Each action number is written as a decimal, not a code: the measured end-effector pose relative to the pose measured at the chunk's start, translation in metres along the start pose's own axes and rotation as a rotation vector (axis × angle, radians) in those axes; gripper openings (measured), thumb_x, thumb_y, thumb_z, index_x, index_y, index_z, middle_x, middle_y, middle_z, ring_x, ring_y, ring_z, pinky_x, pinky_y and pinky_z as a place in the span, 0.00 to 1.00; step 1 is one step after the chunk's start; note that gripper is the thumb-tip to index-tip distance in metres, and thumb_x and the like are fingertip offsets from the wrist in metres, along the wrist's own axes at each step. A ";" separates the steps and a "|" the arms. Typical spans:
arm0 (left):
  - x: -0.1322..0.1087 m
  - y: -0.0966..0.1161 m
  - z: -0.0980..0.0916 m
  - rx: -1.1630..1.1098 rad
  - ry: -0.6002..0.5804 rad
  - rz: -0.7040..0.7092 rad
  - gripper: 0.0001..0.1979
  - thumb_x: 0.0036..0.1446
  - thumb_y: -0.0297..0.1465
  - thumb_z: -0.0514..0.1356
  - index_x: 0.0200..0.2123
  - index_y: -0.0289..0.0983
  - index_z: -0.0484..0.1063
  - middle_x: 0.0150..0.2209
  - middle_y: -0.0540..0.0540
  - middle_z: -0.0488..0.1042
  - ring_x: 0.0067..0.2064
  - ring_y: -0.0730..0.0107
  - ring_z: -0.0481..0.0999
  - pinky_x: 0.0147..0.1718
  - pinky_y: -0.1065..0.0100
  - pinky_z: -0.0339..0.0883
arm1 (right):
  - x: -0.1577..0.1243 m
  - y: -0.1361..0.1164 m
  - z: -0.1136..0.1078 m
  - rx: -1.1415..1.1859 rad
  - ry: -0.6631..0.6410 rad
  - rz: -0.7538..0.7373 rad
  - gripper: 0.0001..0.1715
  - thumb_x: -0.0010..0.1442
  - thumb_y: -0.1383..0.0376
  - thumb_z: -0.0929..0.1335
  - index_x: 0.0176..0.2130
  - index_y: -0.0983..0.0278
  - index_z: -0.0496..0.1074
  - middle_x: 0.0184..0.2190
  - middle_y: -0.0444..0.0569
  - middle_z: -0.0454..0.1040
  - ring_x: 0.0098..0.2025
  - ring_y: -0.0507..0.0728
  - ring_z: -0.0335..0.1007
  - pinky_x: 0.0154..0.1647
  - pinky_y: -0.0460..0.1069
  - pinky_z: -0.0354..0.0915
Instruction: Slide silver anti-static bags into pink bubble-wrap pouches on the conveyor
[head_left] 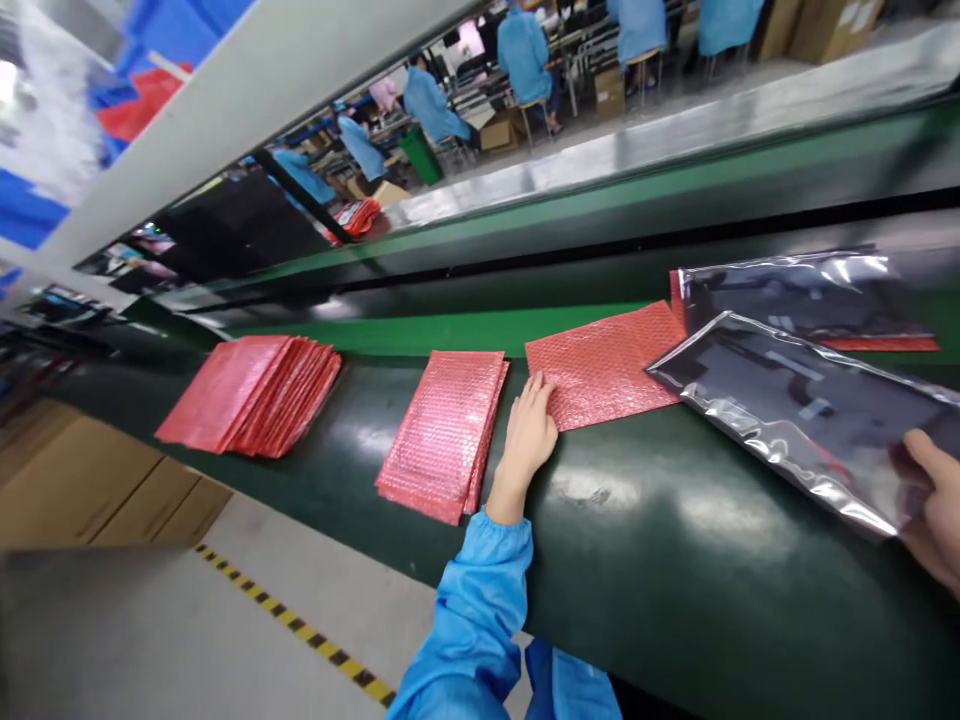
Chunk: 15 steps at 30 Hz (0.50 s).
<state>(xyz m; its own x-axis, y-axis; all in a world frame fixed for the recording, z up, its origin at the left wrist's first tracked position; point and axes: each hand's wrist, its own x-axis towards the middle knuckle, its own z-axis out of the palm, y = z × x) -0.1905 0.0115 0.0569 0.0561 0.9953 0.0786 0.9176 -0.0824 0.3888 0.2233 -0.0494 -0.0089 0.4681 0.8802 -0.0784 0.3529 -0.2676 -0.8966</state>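
Observation:
My left hand (531, 425) lies with its fingers stretched out on the left edge of a red bubble-wrap bag (604, 365), which rests flat on the dark green bench. At the right edge of the view, my right hand (937, 500) grips a clear plastic bag (817, 410) holding a dark flat item, thumb on top. That bag is tilted, and its left corner overlaps the bubble bag. Just left of my left hand sits a small stack of red bubble bags (446, 430). Behind the held bag lies another dark item in shiny plastic (795, 295), on top of red material.
A larger fanned stack of red bubble bags (251, 395) lies farther left on the bench (645, 540). Cardboard boxes (97, 480) stand on the floor beyond the bench's left front side. A raised metal ledge (675, 115) runs along the back, with people in blue coats (523, 50) beyond it.

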 end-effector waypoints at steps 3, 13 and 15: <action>-0.001 -0.001 0.002 0.169 -0.052 -0.019 0.34 0.56 0.16 0.49 0.66 0.30 0.66 0.71 0.33 0.62 0.72 0.48 0.60 0.70 0.45 0.56 | 0.002 -0.029 0.001 0.399 -0.021 0.246 0.38 0.71 0.47 0.59 0.64 0.73 0.68 0.47 0.66 0.79 0.36 0.66 0.78 0.39 0.61 0.74; -0.020 0.033 -0.004 0.184 0.043 0.027 0.09 0.61 0.32 0.61 0.35 0.36 0.81 0.46 0.36 0.77 0.51 0.50 0.75 0.54 0.54 0.69 | 0.005 -0.073 -0.027 0.778 0.267 0.464 0.18 0.70 0.66 0.61 0.45 0.70 0.79 0.35 0.54 0.80 0.34 0.61 0.79 0.39 0.57 0.78; -0.022 0.043 -0.002 0.135 0.006 0.031 0.10 0.60 0.31 0.62 0.27 0.37 0.77 0.40 0.39 0.77 0.47 0.54 0.77 0.49 0.58 0.69 | 0.000 -0.080 -0.031 0.817 0.336 0.551 0.13 0.67 0.69 0.65 0.38 0.66 0.79 0.28 0.47 0.77 0.29 0.58 0.77 0.36 0.54 0.78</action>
<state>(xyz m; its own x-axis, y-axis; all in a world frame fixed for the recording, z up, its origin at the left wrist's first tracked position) -0.1532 -0.0142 0.0734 0.0833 0.9921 0.0939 0.9602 -0.1051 0.2587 0.2201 -0.0406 0.0760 0.6437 0.5286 -0.5534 -0.5757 -0.1420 -0.8052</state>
